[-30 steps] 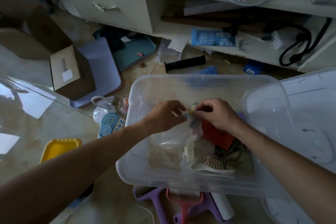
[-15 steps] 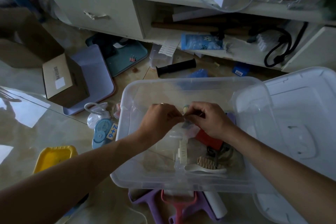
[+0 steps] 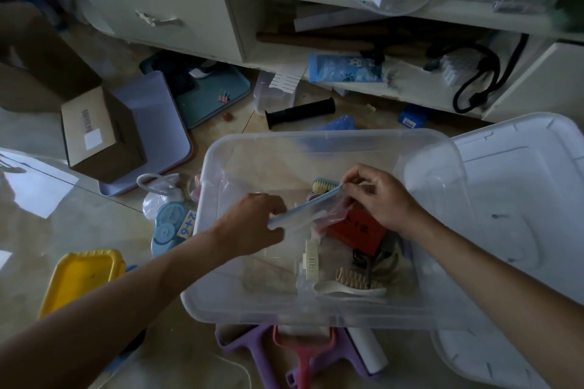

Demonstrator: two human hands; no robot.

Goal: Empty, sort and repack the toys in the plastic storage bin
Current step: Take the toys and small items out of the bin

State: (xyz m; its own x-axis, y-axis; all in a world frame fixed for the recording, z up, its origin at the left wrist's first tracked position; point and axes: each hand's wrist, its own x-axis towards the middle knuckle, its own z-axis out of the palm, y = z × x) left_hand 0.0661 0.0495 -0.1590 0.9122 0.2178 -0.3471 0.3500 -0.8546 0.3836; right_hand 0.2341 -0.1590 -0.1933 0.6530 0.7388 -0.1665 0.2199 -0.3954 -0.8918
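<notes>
Two hands are working inside the clear plastic storage bin [image 3: 316, 145], which is sitting on the tiled floor at the centre of the view; the left hand [image 3: 252, 224] is curling its fingers around the near end of a zip-top plastic bag [image 3: 308, 210], while the right hand [image 3: 379, 199] is pinching the far end of its blue strip between thumb and fingertips, so the strip is running taut from eight o'clock to two o'clock between them; what the bag is holding I cannot tell. Under the bag a red block [image 3: 357, 232] is lying, and toward five o'clock on the bin's floor a cream comb [image 3: 311, 259] and a white brush [image 3: 350, 286] are resting close together; the bin's lid [image 3: 521, 199] is leaning at three o'clock, touching the bin's rim. Outside the bin, a yellow tray [image 3: 83, 278] is sitting at eight o'clock, a blue toy clock [image 3: 172, 223] at nine o'clock just beside the bin wall, and a cardboard box [image 3: 94, 133] at ten o'clock.
</notes>
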